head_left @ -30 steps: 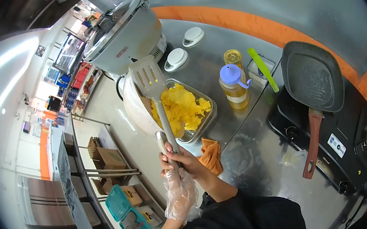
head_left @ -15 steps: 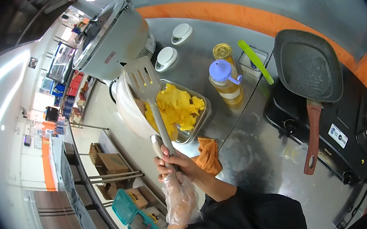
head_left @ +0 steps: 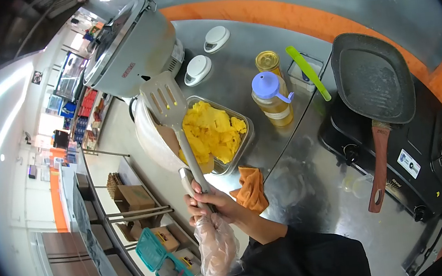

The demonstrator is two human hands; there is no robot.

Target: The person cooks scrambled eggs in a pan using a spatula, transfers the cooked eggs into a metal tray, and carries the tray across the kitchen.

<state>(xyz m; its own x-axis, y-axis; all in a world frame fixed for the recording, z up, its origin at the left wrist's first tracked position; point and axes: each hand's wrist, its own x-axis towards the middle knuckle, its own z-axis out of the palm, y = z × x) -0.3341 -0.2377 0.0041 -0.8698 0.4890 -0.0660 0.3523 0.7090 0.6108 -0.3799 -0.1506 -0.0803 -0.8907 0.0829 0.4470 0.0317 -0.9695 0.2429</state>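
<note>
Two hands are seen close together at the near edge of the steel counter [head_left: 292, 184]. The right hand [head_left: 214, 201] is clenched around the handle of the slotted spatula [head_left: 165, 103], and the left hand [head_left: 216, 236], covered by a loose plastic glove, is placed under it; whether it grips the frying pan [head_left: 158, 137] handle cannot be told. Compared with a second ago, the spatula blade has been drawn a little away from the scrambled egg [head_left: 212, 131] and toward the pan rim, so the scraping seems nearly finished. The egg is lying in the metal tray [head_left: 248, 135], beside the oil bottle [head_left: 271, 99]. Farther back, a rice cooker [head_left: 129, 50] and a grill pan [head_left: 372, 80] are standing.
</note>
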